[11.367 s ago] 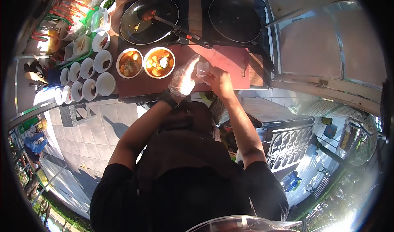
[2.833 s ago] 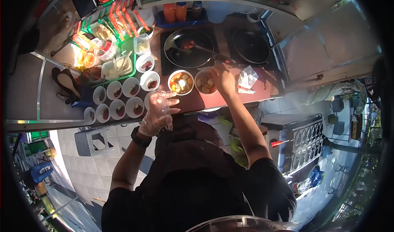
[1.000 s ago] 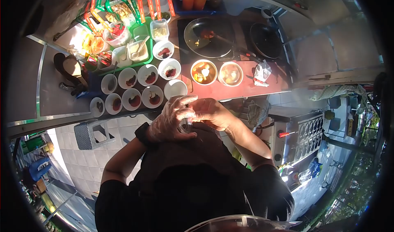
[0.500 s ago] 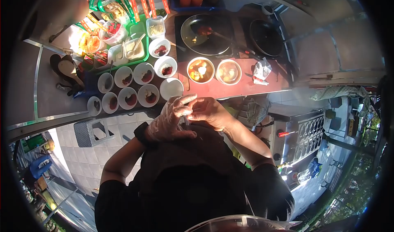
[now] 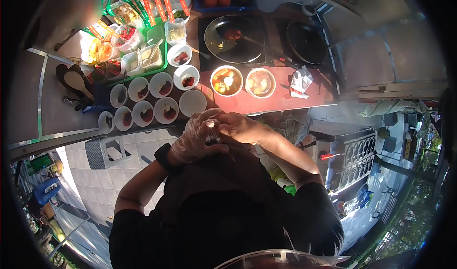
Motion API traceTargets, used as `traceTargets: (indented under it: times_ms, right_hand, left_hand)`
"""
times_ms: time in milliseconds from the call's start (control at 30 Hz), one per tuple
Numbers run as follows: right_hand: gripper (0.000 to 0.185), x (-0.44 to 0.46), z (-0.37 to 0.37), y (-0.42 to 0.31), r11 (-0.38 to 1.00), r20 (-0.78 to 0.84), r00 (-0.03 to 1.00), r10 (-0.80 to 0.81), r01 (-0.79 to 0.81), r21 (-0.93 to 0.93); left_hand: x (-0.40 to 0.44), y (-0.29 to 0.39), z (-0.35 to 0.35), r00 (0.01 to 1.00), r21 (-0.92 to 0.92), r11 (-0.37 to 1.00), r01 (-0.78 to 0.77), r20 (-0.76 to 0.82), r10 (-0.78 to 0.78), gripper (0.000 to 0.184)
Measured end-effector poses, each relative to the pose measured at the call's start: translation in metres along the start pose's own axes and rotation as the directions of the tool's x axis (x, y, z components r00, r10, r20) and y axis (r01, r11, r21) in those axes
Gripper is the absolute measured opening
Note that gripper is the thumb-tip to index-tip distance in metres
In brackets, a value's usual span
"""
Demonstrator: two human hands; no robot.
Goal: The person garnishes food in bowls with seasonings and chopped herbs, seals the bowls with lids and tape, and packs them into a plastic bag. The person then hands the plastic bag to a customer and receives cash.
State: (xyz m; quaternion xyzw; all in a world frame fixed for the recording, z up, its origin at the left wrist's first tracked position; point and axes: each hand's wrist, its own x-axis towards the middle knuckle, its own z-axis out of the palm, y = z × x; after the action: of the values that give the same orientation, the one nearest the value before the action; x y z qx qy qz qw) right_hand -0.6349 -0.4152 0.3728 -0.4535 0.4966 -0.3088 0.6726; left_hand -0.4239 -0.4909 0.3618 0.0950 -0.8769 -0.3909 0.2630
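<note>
My left hand wears a clear plastic glove, loose and wrinkled. Its fingers are bent but apart, and there is a dark watch at the wrist. Bare and close against it, my right hand has its fingers closed on the glove near the left fingertips; the exact grip is partly hidden. Both hands are in front of my dark apron, just off the counter edge. The nearest things are a white bowl with nothing visible in it and a bowl of soup with yellow pieces.
Several white bowls with dark red paste stand left on the counter. Behind are a green tray, a frying pan with a spatula, and a second pan. A cloudy soup bowl and crumpled plastic lie on the red board.
My right hand has shifted slightly and its fingers have folded closer over the left glove's fingertips. The view has moved a little, so the counter items appear further left.
</note>
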Motion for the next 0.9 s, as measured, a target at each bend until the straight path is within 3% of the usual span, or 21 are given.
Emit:
traceTargets:
  times_ms: [67,100,267,400,500,567,700,800,867,900]
  right_hand:
    - [0.029,0.004,-0.003,0.016,0.974,0.003,0.980,-0.198,0.197,-0.115]
    - [0.029,0.005,-0.005,0.017,0.974,0.007,0.980,-0.198,0.197,-0.115]
    - [0.039,0.001,-0.009,-0.002,0.994,0.055,0.998,0.039,-0.033,-0.107]
    - [0.040,0.002,-0.011,-0.003,0.993,0.084,0.994,0.075,-0.067,-0.093]
    - [0.040,0.003,-0.010,-0.004,0.999,0.092,0.996,0.014,-0.011,-0.032]
    - [0.040,0.009,-0.013,0.006,0.997,0.145,0.987,0.071,-0.074,0.018]
    - [0.035,0.012,-0.015,0.011,0.999,0.140,0.989,0.043,-0.043,-0.008]
    - [0.027,0.020,-0.013,0.029,0.975,0.210,0.954,-0.214,0.197,0.099]
    - [0.021,0.008,-0.002,-0.014,0.973,0.097,0.993,0.060,-0.080,0.218]
    - [0.021,0.010,-0.002,-0.013,0.973,0.096,0.994,0.059,-0.079,0.218]
  left_hand:
    - [0.000,0.005,-0.003,0.998,0.015,0.998,0.058,0.040,-0.058,0.089]
    - [0.001,0.007,-0.005,0.990,0.030,0.993,0.112,0.080,-0.114,0.087]
    - [-0.002,0.006,0.000,0.990,-0.036,0.990,0.139,0.034,-0.138,0.081]
    - [-0.002,0.005,-0.002,0.986,-0.055,0.985,0.163,0.057,-0.160,0.080]
    - [-0.003,0.003,-0.002,0.985,-0.060,0.984,0.167,0.047,-0.164,0.081]
    - [-0.002,0.004,-0.004,0.985,-0.057,0.984,0.170,0.051,-0.167,0.079]
    - [-0.002,-0.001,-0.010,0.987,-0.097,0.983,0.155,0.066,-0.149,0.077]
    - [-0.001,0.000,-0.018,0.980,-0.095,0.979,0.179,0.110,-0.168,0.076]
    - [-0.007,-0.003,-0.017,0.978,-0.104,0.974,0.203,0.076,-0.196,0.078]
    - [-0.008,-0.003,-0.018,0.974,-0.114,0.967,0.227,0.041,-0.224,0.080]
